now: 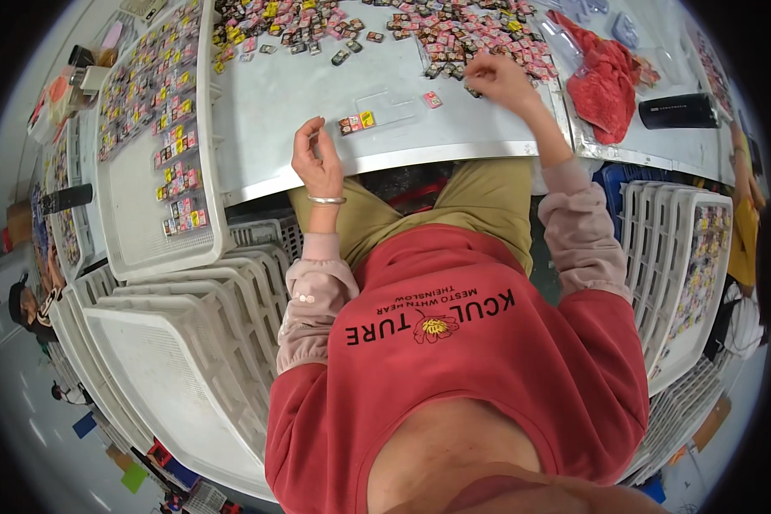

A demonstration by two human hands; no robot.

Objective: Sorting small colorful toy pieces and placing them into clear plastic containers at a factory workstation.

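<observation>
My right hand (499,83) reaches to the near edge of a heap of small pink, black and yellow packets (467,38) at the back of the table. Its fingertips are pinched on a small dark packet, partly hidden by the fingers. My left hand (319,161), with a bangle at the wrist, hovers over the front table edge, its fingers loosely curled and nothing visible in them. Just right of it lies a clear plastic tray (394,110) with a short row of packets (356,122) at its left end. One loose pink packet (431,100) rests by the tray's right end.
At left, a white crate (128,218) holds several filled clear trays, above a stack of white crates (171,360). A red cloth (604,90) and a black cylinder (678,111) lie at right. More crates (677,265) stand below on the right.
</observation>
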